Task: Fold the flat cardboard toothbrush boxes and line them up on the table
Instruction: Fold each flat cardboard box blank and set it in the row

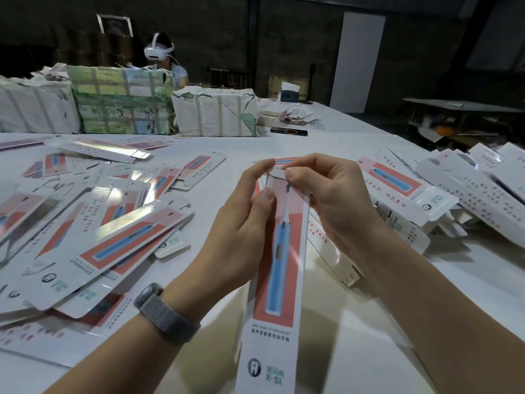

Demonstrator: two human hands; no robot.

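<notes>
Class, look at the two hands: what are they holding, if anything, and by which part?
Both the left hand and right hand hold one long white cardboard toothbrush box at its far end, fingers pinching the small end flap.

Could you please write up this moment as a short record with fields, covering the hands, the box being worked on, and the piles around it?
held item: toothbrush box, long, printed with a blue toothbrush on red
left hand: grip on the box's far end, thumb on its front
right hand: fingers pinch the small end flap
left side of table: loose heap of flat boxes
right side of table: folded boxes piled, not in a neat row
far end: wrapped bundles; another person behind them
</notes>
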